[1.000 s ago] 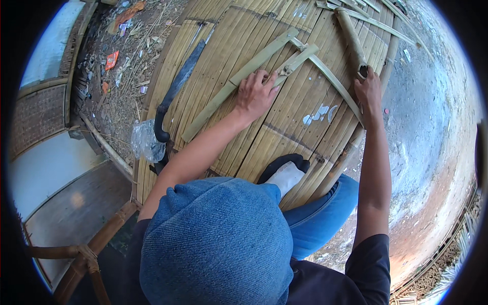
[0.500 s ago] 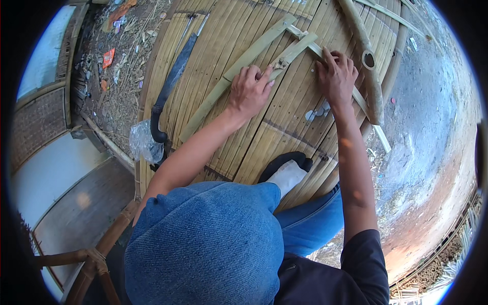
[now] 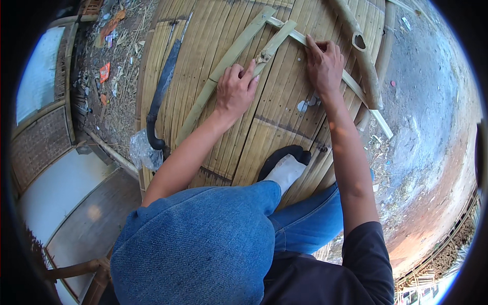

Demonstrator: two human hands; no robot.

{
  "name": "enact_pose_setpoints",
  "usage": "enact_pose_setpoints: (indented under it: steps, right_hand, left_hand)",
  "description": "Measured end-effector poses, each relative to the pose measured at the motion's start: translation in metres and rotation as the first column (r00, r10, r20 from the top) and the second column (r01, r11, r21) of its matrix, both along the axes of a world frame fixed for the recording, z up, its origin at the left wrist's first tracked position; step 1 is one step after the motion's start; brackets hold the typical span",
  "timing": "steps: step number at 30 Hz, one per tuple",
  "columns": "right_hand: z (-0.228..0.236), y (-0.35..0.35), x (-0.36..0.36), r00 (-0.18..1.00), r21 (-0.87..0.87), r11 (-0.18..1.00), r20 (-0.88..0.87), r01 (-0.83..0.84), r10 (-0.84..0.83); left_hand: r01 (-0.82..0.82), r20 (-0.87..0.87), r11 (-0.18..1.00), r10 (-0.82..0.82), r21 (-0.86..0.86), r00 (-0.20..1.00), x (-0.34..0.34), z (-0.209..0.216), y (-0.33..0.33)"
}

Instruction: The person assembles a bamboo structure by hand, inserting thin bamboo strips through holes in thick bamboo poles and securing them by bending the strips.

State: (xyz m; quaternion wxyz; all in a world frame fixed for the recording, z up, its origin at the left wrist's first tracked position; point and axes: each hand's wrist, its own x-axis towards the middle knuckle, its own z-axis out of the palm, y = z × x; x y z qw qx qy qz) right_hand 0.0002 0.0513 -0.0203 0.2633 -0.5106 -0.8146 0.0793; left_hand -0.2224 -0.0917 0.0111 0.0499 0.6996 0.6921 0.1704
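My left hand [image 3: 236, 90] is closed around the lower part of a split bamboo strip [image 3: 278, 38], its index finger and thumb near the rough node. This strip's far end lies over a thinner bamboo strip [image 3: 355, 87] that runs diagonally down to the right. On that thinner strip my right hand [image 3: 326, 65] rests with its fingers curled, pinching it. To the left, a longer flat bamboo strip [image 3: 227, 67] lies nearly parallel to the one under my left hand. Its far end meets the thin strip's upper end.
A dark machete [image 3: 164, 81] with a curved handle lies on the bamboo-slat platform [image 3: 203, 38] at left, beside a clear plastic bag [image 3: 145, 150]. A hollow bamboo pole [image 3: 367, 73] lies at right. My socked foot [image 3: 287, 170] rests on the slats. Littered ground [image 3: 119, 61] borders the left edge.
The whole view has shifted slightly, so the platform and strips sit higher and further left. Both hands keep about the same places on their strips.
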Motion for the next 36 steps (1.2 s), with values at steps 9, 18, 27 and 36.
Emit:
enact_pose_setpoints:
  steps: [9, 18, 27, 36]
  right_hand:
    - [0.006, -0.002, -0.003, 0.998, 0.032, 0.999, -0.061, 0.004, -0.002]
    - [0.037, 0.084, -0.043, 0.997, -0.555, 0.830, -0.080, -0.044, -0.001]
    - [0.026, 0.122, -0.066, 0.944, -0.643, 0.763, 0.210, -0.063, 0.255]
    - [0.042, 0.124, -0.049, 0.953, -0.822, 0.527, -0.060, -0.216, 0.298]
  left_hand:
    - [-0.013, -0.011, 1.000, 0.013, 0.013, 1.000, 0.002, -0.005, -0.003]
    - [-0.010, -0.134, 0.999, 0.005, -0.036, 0.991, 0.004, -0.001, -0.006]
    - [-0.018, -0.155, 0.997, 0.006, -0.076, 0.988, 0.003, -0.002, -0.012]
    - [0.045, -0.091, 0.987, -0.060, -0.154, 0.994, -0.005, 0.012, -0.022]
